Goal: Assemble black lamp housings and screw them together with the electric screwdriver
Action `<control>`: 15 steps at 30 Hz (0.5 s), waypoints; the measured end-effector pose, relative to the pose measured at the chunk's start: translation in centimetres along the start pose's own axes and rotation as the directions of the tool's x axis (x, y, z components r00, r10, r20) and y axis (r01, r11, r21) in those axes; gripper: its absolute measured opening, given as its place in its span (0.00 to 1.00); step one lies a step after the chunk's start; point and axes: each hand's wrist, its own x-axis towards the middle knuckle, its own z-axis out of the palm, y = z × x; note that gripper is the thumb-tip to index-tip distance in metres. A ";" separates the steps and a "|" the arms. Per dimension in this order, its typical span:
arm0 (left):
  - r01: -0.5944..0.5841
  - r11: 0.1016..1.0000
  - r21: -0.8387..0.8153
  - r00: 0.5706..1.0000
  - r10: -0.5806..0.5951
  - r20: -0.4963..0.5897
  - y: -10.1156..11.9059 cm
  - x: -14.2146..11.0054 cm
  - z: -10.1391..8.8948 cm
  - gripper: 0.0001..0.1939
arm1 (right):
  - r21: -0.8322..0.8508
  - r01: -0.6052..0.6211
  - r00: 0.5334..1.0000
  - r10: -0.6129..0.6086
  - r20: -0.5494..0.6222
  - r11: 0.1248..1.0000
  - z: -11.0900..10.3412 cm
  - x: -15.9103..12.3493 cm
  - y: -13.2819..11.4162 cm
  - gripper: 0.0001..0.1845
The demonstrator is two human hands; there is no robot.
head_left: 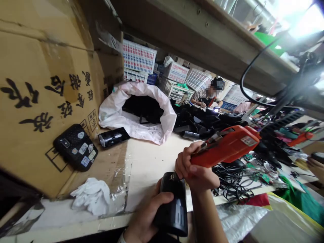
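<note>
My left hand (149, 212) is wrapped round a black plastic housing (172, 209), slotted on its lower side, near the front edge of the bench. In my right hand (192, 168) is an orange electric screwdriver (225, 146), held at a slant. Its tip meets the upper end of the housing, where my fingers partly hide the contact point. Beyond my hands a white woven sack (164, 118) stands with its mouth rolled back and black parts inside.
A cardboard sheet (45, 67) with handwriting walls the left, a phone (76, 147) against it. A black device (113, 137) and crumpled white cloth (92, 195) lie nearby. Tangled black cables (233, 182) are at right. A shelf beam (202, 40) crosses overhead; another person (209, 94) sits beyond.
</note>
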 end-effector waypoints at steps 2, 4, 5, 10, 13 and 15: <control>-0.008 0.999 -0.041 1.000 0.008 0.015 0.0 0.1 0.2 0.26 | -0.052 0.056 0.995 -0.061 -0.083 0.997 0.2 -0.2 -0.9 0.15; -0.015 0.998 -0.056 0.999 0.016 0.034 0.0 0.3 0.2 0.29 | -0.097 0.116 0.981 -0.130 -0.146 0.988 0.4 -0.5 -1.8 0.15; -0.017 0.998 -0.062 0.999 0.019 0.037 -0.1 0.4 0.2 0.30 | -0.115 0.136 0.974 -0.154 -0.165 0.984 0.5 -0.7 -2.2 0.14; -0.012 0.997 -0.078 1.000 0.013 0.015 -0.1 0.7 0.0 0.30 | -0.154 0.162 0.928 -0.204 -0.311 0.975 1.5 -1.2 -2.2 0.14; -0.016 0.996 -0.083 1.000 0.016 0.002 0.1 0.6 0.0 0.29 | -0.169 0.173 0.894 -0.226 -0.386 0.970 2.5 -0.9 -1.5 0.14; -0.017 0.996 -0.089 1.000 0.016 -0.009 0.2 0.5 0.0 0.28 | -0.170 0.163 0.894 -0.218 -0.392 0.972 2.7 -0.7 -1.7 0.13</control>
